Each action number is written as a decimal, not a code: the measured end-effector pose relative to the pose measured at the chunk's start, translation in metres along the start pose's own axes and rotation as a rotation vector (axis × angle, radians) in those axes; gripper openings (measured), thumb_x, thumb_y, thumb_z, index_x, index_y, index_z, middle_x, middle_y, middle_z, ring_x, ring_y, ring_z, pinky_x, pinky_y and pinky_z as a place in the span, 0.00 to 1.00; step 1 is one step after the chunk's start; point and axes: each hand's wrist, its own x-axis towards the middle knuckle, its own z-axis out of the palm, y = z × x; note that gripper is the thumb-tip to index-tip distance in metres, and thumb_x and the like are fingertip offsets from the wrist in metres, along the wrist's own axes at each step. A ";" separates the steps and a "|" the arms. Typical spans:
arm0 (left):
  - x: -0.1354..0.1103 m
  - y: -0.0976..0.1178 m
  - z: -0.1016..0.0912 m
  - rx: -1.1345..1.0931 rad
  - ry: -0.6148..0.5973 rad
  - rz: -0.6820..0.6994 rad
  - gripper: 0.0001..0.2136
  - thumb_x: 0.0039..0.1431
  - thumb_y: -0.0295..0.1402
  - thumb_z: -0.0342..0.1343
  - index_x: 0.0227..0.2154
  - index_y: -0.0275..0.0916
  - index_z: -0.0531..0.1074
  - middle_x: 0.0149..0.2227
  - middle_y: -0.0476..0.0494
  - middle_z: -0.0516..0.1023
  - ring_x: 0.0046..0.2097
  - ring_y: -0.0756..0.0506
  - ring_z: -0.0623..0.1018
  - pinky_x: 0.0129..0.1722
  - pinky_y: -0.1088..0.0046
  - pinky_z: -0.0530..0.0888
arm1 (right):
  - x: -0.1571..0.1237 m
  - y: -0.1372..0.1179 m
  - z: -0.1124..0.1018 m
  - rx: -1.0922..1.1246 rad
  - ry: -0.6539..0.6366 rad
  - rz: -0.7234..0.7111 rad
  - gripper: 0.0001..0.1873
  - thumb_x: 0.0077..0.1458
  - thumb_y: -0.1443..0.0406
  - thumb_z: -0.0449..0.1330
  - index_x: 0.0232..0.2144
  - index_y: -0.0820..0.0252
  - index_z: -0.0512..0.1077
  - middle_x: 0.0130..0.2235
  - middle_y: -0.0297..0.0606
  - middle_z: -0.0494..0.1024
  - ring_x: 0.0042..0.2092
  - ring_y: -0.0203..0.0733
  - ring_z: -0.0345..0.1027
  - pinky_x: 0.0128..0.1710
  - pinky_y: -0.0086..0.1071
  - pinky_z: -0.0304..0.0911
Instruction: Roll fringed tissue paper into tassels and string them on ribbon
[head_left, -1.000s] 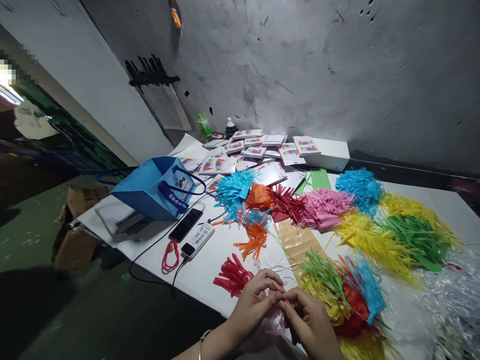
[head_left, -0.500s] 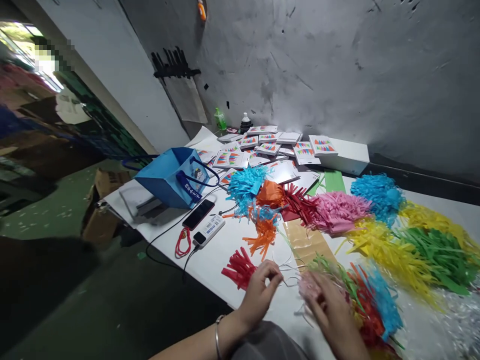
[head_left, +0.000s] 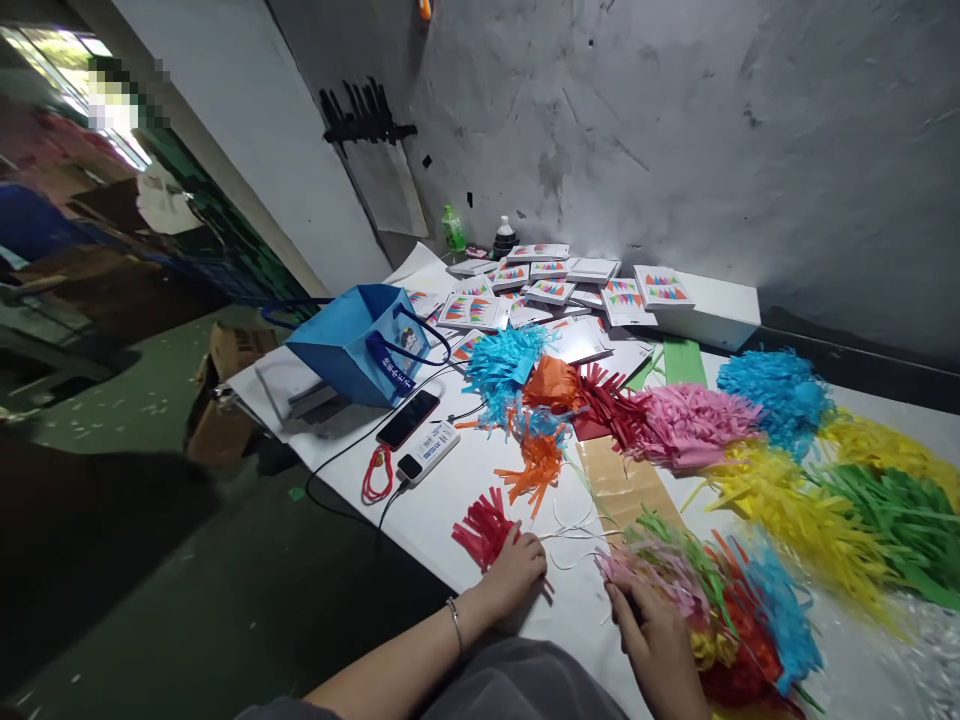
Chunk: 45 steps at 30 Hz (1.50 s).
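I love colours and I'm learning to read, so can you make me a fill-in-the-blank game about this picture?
1. The left hand is on ____ fringed paper.
2. The right hand has ____ paper strips at its fingertips.
3. The phone lies near a ____ bag.

Missing words: red; pink; blue.

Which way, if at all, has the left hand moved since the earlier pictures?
Yes: the left hand has moved leftward, farther from the brown sheet.
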 end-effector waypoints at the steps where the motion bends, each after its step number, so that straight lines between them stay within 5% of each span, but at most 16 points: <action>1: -0.001 0.006 -0.003 -0.016 0.037 -0.014 0.06 0.58 0.26 0.58 0.26 0.38 0.74 0.38 0.42 0.77 0.48 0.39 0.72 0.60 0.44 0.54 | 0.000 -0.002 0.001 0.001 0.012 -0.005 0.20 0.62 0.50 0.52 0.36 0.57 0.77 0.30 0.39 0.79 0.24 0.39 0.68 0.25 0.29 0.64; 4: -0.004 0.037 -0.021 -0.123 0.117 -0.043 0.06 0.64 0.33 0.54 0.35 0.37 0.74 0.41 0.38 0.77 0.47 0.40 0.74 0.53 0.54 0.67 | -0.004 -0.014 0.001 0.081 0.036 0.030 0.21 0.61 0.50 0.53 0.38 0.58 0.77 0.30 0.39 0.79 0.23 0.38 0.68 0.21 0.28 0.64; 6: -0.007 0.064 -0.034 -0.216 0.105 -0.059 0.12 0.67 0.40 0.49 0.38 0.36 0.72 0.37 0.39 0.78 0.37 0.44 0.76 0.38 0.66 0.73 | -0.009 -0.027 -0.001 0.168 0.057 0.054 0.21 0.60 0.50 0.55 0.42 0.58 0.77 0.33 0.40 0.80 0.24 0.37 0.69 0.19 0.26 0.63; 9: -0.011 0.102 -0.043 -0.576 0.046 -0.155 0.19 0.63 0.49 0.53 0.39 0.35 0.72 0.28 0.45 0.76 0.22 0.50 0.71 0.23 0.74 0.68 | -0.016 -0.052 -0.007 0.225 0.157 0.007 0.18 0.59 0.52 0.58 0.41 0.57 0.78 0.33 0.39 0.81 0.25 0.36 0.71 0.18 0.23 0.61; 14: -0.013 0.137 -0.036 -1.119 0.064 -0.275 0.21 0.48 0.48 0.68 0.34 0.34 0.76 0.23 0.47 0.74 0.23 0.52 0.69 0.26 0.77 0.65 | -0.015 -0.081 -0.020 0.180 0.248 -0.185 0.09 0.59 0.60 0.59 0.35 0.54 0.78 0.31 0.35 0.81 0.28 0.35 0.74 0.29 0.23 0.67; 17: -0.012 0.138 -0.032 -1.165 0.060 -0.276 0.18 0.48 0.45 0.69 0.32 0.34 0.77 0.22 0.48 0.74 0.23 0.53 0.68 0.26 0.78 0.65 | -0.013 -0.083 -0.023 0.130 0.225 -0.264 0.07 0.59 0.64 0.58 0.36 0.54 0.78 0.31 0.34 0.81 0.31 0.36 0.76 0.34 0.24 0.69; 36: -0.007 0.139 -0.027 -1.118 0.112 -0.319 0.18 0.48 0.46 0.69 0.31 0.35 0.76 0.22 0.48 0.74 0.24 0.53 0.69 0.27 0.78 0.65 | -0.014 -0.083 -0.022 0.180 0.232 -0.189 0.08 0.61 0.62 0.56 0.34 0.55 0.76 0.27 0.30 0.77 0.26 0.32 0.70 0.28 0.22 0.62; 42: -0.009 0.130 -0.026 -0.817 0.112 -0.199 0.16 0.55 0.47 0.64 0.32 0.37 0.78 0.24 0.47 0.75 0.23 0.52 0.68 0.26 0.77 0.65 | -0.012 -0.078 -0.027 0.088 0.141 -0.204 0.09 0.60 0.61 0.56 0.32 0.55 0.75 0.26 0.31 0.77 0.25 0.34 0.71 0.25 0.22 0.62; 45: -0.011 0.128 -0.028 -0.538 0.113 -0.069 0.13 0.60 0.43 0.59 0.34 0.37 0.80 0.28 0.42 0.77 0.25 0.50 0.71 0.27 0.75 0.67 | -0.011 -0.075 -0.027 0.221 0.080 -0.018 0.13 0.60 0.55 0.57 0.34 0.57 0.75 0.23 0.32 0.74 0.22 0.34 0.68 0.19 0.23 0.59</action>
